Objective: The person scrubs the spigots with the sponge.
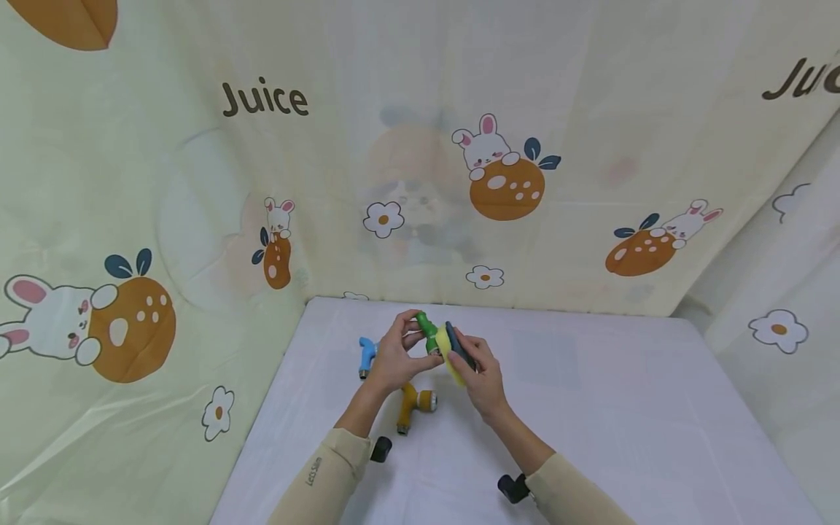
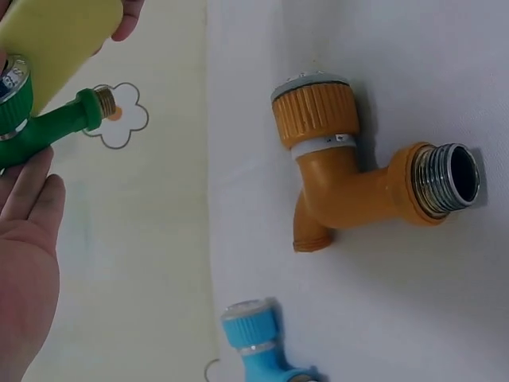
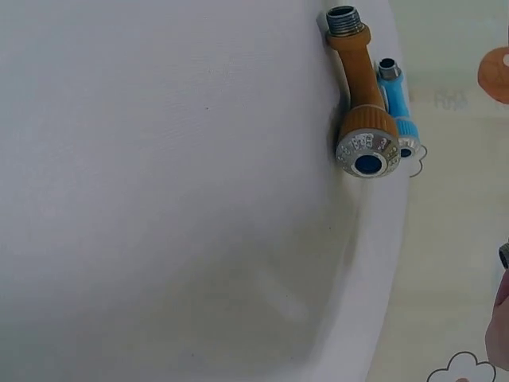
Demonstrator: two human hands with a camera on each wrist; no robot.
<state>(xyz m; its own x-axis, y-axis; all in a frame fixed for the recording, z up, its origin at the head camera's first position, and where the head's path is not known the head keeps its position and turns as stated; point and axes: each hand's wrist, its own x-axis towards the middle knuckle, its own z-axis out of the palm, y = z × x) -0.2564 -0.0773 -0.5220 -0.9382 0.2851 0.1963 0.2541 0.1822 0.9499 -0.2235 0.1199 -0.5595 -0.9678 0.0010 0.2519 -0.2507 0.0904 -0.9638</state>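
Observation:
My left hand (image 1: 394, 359) grips a green plastic tap (image 1: 428, 332) above the table, fingers behind it and thumb in front. In the left wrist view the tap (image 2: 67, 119) shows its ribbed knob and brass threaded end, with my left hand (image 2: 30, 263) under it. A sponge (image 1: 443, 351), yellow on one face and dark on the other, is held in my right hand (image 1: 484, 375), its yellow face against the tap. Below the hands lies an orange tap (image 2: 342, 191) with a metal thread. Partly behind my left wrist is a blue tap (image 1: 366, 357).
The white-covered table (image 1: 590, 408) meets a printed curtain (image 1: 407, 182) at its back and left sides. Black wrist devices (image 1: 381, 449) hang beneath both forearms. In the right wrist view, the orange tap (image 3: 364, 87) overlaps the blue tap (image 3: 399, 103) near the table edge.

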